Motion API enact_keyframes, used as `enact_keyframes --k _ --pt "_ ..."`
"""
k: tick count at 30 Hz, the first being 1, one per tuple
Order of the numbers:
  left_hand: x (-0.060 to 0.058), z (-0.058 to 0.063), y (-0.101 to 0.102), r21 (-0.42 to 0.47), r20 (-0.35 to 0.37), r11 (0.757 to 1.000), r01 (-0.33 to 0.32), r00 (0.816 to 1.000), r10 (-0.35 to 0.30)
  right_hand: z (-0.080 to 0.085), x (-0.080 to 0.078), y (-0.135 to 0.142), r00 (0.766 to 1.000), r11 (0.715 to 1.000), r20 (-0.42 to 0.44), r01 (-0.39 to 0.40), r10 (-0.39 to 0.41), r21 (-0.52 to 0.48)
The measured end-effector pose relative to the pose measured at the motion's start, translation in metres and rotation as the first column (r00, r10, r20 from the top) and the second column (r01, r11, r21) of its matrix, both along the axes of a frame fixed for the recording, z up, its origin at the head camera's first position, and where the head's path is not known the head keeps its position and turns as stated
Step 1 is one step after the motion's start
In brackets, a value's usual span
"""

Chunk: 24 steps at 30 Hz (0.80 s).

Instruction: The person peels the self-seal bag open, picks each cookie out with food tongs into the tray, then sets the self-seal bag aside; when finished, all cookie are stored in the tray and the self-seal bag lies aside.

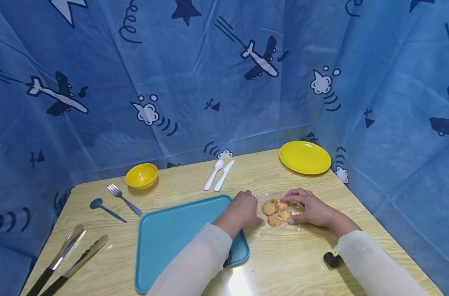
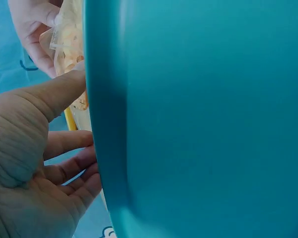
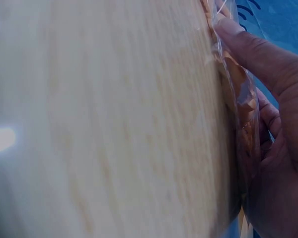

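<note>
A clear plastic bag of round cookies [image 1: 274, 213] lies on the table to the right of a teal tray [image 1: 172, 234]. My right hand [image 1: 313, 209] grips the bag's right side, fingers at its far edge and thumb at its near edge. In the right wrist view the thumb presses the clear plastic bag [image 3: 246, 114]. My left hand [image 1: 242, 209] is at the bag's left end, over the tray's right edge. The left wrist view shows that left hand [image 2: 44, 148] with fingers loosely extended, thumb tip close to the cookies; the tray rim [image 2: 102, 124] hides part of the bag.
At the back stand a yellow bowl [image 1: 141, 176] and a yellow plate [image 1: 305, 158], with a pink spoon [image 1: 213, 175] and pale knife [image 1: 224, 176] between. On the left lie a fork [image 1: 125, 200], a dark blue spoon [image 1: 107, 210] and metal tongs [image 1: 67, 259]. A black object [image 1: 332, 260] sits by the right sleeve.
</note>
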<state>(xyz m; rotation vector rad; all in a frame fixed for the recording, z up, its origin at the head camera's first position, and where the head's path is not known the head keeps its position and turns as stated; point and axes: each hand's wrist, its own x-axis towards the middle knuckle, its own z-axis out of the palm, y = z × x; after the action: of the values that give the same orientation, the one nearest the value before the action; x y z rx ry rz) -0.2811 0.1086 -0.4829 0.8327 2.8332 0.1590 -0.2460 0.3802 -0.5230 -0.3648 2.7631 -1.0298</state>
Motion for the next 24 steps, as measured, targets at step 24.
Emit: enact_keyframes --k 24 --pt "0.0067 0.0050 -0.0069 -0.069 -0.014 0.997 -0.024 1.000 0.024 0.0062 0.0019 -0.0067 0.999 0.999 -0.025 -0.039 0.040 0.033"
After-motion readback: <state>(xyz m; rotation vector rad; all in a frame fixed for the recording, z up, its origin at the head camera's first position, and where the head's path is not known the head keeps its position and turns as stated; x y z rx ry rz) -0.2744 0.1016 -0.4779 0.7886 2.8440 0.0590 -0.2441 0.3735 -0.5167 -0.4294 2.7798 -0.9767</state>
